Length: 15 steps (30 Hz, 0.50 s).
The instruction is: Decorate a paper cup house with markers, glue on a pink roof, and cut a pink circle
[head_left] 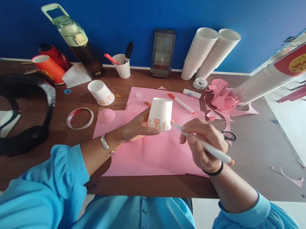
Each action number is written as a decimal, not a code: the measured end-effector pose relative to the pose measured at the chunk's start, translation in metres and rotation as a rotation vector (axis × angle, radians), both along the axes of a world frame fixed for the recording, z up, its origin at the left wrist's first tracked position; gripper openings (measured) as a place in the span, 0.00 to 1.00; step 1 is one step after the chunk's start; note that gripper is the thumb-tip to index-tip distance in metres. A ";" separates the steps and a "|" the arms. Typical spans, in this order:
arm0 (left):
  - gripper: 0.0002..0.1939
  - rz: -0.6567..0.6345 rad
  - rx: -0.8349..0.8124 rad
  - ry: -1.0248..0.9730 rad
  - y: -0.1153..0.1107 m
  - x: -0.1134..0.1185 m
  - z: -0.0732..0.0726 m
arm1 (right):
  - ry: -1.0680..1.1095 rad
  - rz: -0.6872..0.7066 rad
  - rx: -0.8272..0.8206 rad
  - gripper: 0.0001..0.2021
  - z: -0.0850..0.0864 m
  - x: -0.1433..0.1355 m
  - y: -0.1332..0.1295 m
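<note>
My left hand (140, 124) grips a white paper cup (161, 109) upside down, its rim lowest. Orange and red flowers are drawn along the band near that rim. A white marker pen (208, 146) is held in my right hand (204, 142), its tip pointing left at the cup's right side; whether it touches cannot be made out. Under both hands lie pink paper sheets (147, 159). A second decorated paper cup (101, 92) rests tilted at the left, beside a small pink paper cone (106, 116). Another marker (181, 103) with an orange cap lies behind the held cup.
Behind stand stacked paper cups (200, 53), a phone (163, 54), a pen cup (121, 66) and a bottle (77, 44). A tape roll (200, 83), glue stick (192, 93), paper scraps (221, 95) and scissors (229, 135) lie right. A black headset (12, 114) and tape ring (80, 119) lie left.
</note>
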<state>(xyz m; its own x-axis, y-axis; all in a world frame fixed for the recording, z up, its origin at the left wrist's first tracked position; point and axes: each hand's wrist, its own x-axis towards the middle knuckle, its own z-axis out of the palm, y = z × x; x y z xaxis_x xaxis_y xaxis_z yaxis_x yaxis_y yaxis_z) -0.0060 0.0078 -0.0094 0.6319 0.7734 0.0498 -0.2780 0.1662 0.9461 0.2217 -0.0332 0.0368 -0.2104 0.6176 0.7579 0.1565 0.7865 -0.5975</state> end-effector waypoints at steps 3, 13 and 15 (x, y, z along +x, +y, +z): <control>0.32 -0.013 -0.009 -0.044 0.001 0.000 -0.003 | 0.069 -0.107 -0.074 0.09 -0.006 0.003 0.003; 0.32 -0.071 -0.057 -0.104 -0.002 0.003 0.008 | -0.230 0.013 -0.133 0.38 -0.009 0.004 0.019; 0.33 -0.101 -0.059 -0.110 -0.002 0.003 0.008 | -0.282 0.030 -0.123 0.39 -0.009 0.004 0.019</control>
<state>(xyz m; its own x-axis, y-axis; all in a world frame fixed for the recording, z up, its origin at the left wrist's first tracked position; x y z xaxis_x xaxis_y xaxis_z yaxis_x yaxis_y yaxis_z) -0.0031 0.0056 -0.0013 0.7000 0.7097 0.0797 -0.3588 0.2530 0.8985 0.2254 -0.0139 0.0275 -0.4210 0.6913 0.5872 0.3077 0.7178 -0.6245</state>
